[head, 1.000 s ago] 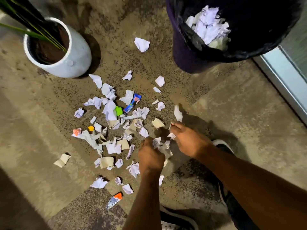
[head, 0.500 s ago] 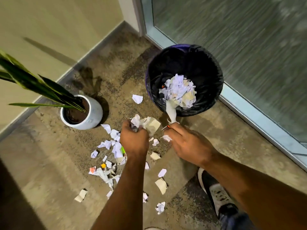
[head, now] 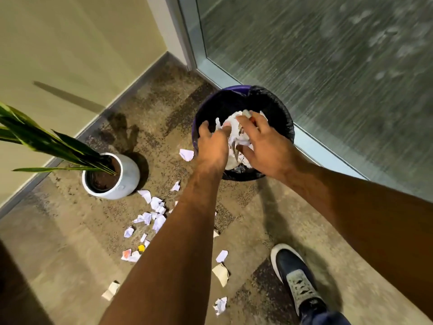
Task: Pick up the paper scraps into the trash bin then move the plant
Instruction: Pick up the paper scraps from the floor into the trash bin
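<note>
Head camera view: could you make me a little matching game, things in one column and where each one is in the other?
Things:
1. hands
2. white plant pot
3. dark shoe
4. yellow scrap

Places:
A. bottom right, on the floor
B. left, near the wall
C. over the trash bin
D. among white paper scraps on the floor

Pairs: 1-C, 2-B, 3-A, 4-D

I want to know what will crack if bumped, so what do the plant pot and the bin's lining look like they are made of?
The plant pot looks like glazed or painted ceramic: smooth, white, thick-rimmed with a faint sheen, though plastic can't be ruled out. The bin liner looks like thin black plastic film: it is wrinkled and glossy, folded over the rim.
</note>
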The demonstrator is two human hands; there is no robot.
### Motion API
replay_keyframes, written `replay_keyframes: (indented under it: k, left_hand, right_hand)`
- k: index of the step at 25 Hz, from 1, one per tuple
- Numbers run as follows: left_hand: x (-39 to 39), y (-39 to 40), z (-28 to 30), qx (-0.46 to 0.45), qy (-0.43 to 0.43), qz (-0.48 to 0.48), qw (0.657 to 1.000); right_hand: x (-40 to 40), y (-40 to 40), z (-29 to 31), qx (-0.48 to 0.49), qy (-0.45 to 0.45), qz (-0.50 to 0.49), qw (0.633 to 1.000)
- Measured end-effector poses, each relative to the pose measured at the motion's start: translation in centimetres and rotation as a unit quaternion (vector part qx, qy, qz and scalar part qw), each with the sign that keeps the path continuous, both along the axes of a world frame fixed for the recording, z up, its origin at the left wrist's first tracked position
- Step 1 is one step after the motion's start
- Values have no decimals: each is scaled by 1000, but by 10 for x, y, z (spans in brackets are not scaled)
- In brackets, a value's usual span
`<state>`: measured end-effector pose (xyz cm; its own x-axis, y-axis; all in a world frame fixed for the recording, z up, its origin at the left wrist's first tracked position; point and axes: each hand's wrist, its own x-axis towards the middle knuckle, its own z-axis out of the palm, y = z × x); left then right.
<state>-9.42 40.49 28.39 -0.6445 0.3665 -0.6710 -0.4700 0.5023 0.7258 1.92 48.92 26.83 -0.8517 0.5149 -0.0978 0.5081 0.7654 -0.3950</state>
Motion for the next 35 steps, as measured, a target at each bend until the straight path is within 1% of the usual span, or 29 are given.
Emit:
replay_keyframes:
  k: [3, 5, 7, 8, 10, 11, 13, 16, 18, 19, 23, 25, 27, 29, 32, 35]
  left_hand:
    - [8, -5, -1, 51, -6, -29, 998]
    - [9, -16, -4, 72, 7, -20, 997]
    - [13, -37, -7, 51, 43, -13, 998]
    - [17, -50, -8, 35, 63, -24, 997]
    - [24, -88, -12, -23, 124, -80, 989]
    - [27, -112, -11, -62, 157, -119, 978]
    - [29, -163, -16, -148, 214, -192, 946]
    - [27, -240, -24, -257, 266, -285, 884]
    - [27, -289, -28, -317, 271, -346, 840]
    - [30, -313, -29, -340, 263, -367, 825]
    - [52, -394, -33, -371, 213, -419, 801]
    - [65, -418, -37, -378, 206, -424, 797]
    - [84, -433, -44, -384, 188, -412, 805]
    - [100, -436, -56, -380, 184, -395, 816]
    - [114, -437, -87, -385, 180, -338, 840]
    - [128, -427, -119, -370, 140, -311, 864]
  right_hand:
    - [3, -7, -5, 31, -63, 11, 997]
    - [4, -15, -7, 50, -92, 9, 994]
    - [5, -27, -9, 61, -91, 27, 994]
    - [7, -34, -9, 66, -83, 41, 993]
    - [9, -53, -12, 78, -78, 77, 991]
    - [8, -65, -14, 81, -81, 95, 989]
    - [4, -96, -14, 68, -105, 121, 985]
    - [-5, -151, -13, 68, -189, 177, 964]
    - [-9, -188, -13, 81, -225, 211, 948]
    - [-9, -207, -13, 79, -240, 221, 942]
    - [10, -272, -14, 45, -295, 225, 927]
    - [22, -290, -13, 31, -309, 228, 923]
    - [31, -305, -17, 34, -323, 249, 912]
    - [31, -314, -25, 38, -337, 260, 904]
    - [5, -319, -56, 18, -342, 282, 896]
    - [-10, -315, -92, 26, -365, 308, 878]
